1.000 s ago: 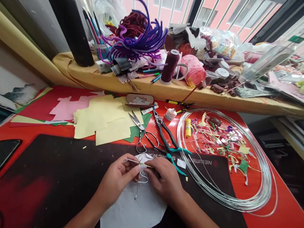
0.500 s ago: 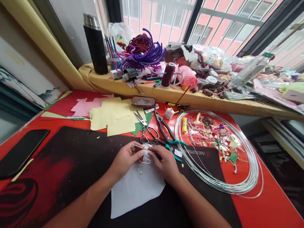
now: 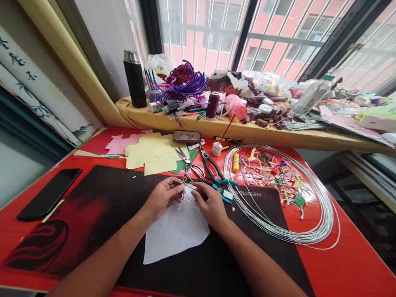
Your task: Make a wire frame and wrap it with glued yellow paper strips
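My left hand pinches a thin bent wire between thumb and fingers. From the other side my right hand has its fingers closed at the same wire piece, near its upper strand. Loops and a loose end of the wire hang between the two hands. Beneath lies a white sheet of paper on the dark mat. Just beyond my fingers are scissors with blades pointing away, and pliers with teal handle ends. Fine detail where the fingertips meet the wire is too small to make out.
A large wire coil circles paper scraps and a yellow glue stick at right. Yellow paper sheets lie at back left, a phone at far left. The crowded sill holds a black flask.
The view has tilted up and shifted slightly, so the whole scene sits differently. Both hands keep hold of the wire, whose hanging loops have turned a little.
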The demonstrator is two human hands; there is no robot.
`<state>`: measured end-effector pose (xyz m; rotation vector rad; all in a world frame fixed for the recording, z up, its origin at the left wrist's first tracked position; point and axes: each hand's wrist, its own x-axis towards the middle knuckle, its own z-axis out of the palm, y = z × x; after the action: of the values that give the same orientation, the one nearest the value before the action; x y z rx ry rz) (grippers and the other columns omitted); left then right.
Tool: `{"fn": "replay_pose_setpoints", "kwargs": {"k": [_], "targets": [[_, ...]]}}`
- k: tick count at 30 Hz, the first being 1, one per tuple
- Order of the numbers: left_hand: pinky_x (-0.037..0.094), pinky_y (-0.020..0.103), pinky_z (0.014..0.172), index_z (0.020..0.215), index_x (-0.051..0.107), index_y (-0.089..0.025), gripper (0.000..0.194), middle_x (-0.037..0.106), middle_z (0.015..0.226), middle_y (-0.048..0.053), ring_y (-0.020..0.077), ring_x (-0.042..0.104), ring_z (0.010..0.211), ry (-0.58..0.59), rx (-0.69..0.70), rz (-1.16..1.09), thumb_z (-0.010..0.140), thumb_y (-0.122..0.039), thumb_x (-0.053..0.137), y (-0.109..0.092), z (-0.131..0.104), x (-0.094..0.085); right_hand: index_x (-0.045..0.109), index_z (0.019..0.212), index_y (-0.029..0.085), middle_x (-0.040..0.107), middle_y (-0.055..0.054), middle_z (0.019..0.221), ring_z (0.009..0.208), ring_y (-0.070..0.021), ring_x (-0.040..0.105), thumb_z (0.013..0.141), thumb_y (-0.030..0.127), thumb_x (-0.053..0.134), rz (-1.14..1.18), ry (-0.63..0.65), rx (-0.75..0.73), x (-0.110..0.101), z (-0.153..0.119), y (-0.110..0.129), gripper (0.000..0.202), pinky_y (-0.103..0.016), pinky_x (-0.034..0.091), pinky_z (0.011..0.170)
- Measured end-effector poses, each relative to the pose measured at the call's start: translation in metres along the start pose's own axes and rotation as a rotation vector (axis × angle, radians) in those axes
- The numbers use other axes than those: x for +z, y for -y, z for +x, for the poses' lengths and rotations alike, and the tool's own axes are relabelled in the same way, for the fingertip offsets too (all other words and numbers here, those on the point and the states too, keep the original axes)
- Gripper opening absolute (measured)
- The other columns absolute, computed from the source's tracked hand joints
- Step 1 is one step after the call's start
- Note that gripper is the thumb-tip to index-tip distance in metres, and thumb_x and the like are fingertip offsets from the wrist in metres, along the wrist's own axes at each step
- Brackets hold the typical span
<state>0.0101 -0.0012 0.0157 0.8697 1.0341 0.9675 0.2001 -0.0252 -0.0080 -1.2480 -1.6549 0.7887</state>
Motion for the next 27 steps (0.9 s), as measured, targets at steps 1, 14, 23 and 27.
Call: {"fn": "replay_pose_setpoints", "kwargs": {"k": [1, 14, 23, 27], "targets": [[0.049, 0.024, 0.057, 0.090, 0.067, -0.016, 0.037, 0.067, 0.073, 0.000, 0.0134, 0.063, 0.064, -0.002, 0.004, 0.008, 0.070, -0.039, 0.089, 0.0002, -0.0001, -0.0005, 0.073, 0.115, 0.019, 0.077, -0.006, 0.090, 0.072, -0.0194, 0.070, 0.098, 0.030, 0.063, 0.020, -0.002, 0.014, 0.0001, 0.0001, 0.0008, 0.023, -0.031, 0.056, 0.070], [0.050, 0.023, 0.056, 0.090, 0.067, -0.016, 0.036, 0.067, 0.075, 0.000, 0.0120, 0.061, 0.063, -0.026, 0.038, -0.025, 0.073, -0.040, 0.088, -0.0002, -0.0018, -0.0004, 0.072, 0.110, 0.019, 0.070, -0.002, 0.074, 0.060, -0.0167, 0.066, 0.096, 0.036, 0.064, 0.186, -0.051, 0.098, -0.0004, 0.0034, 0.0002, 0.023, -0.028, 0.055, 0.060], [0.048, 0.023, 0.054, 0.091, 0.066, -0.017, 0.038, 0.067, 0.069, -0.001, 0.0127, 0.061, 0.061, -0.002, 0.055, 0.046, 0.071, -0.039, 0.089, 0.0023, -0.0039, 0.0023, 0.073, 0.096, 0.020, 0.069, -0.001, 0.070, 0.058, -0.0165, 0.066, 0.094, 0.033, 0.066, 0.181, -0.041, 0.089, 0.0000, 0.0038, 0.0017, 0.014, -0.028, 0.054, 0.058], [0.048, 0.023, 0.053, 0.091, 0.066, -0.016, 0.038, 0.067, 0.072, -0.001, 0.0121, 0.060, 0.060, -0.019, 0.072, 0.062, 0.071, -0.039, 0.089, 0.0041, -0.0022, 0.0021, 0.073, 0.093, 0.020, 0.069, -0.001, 0.070, 0.059, -0.0157, 0.066, 0.095, 0.029, 0.064, 0.208, -0.031, 0.110, 0.0001, 0.0037, 0.0007, 0.013, -0.026, 0.054, 0.059]]}}
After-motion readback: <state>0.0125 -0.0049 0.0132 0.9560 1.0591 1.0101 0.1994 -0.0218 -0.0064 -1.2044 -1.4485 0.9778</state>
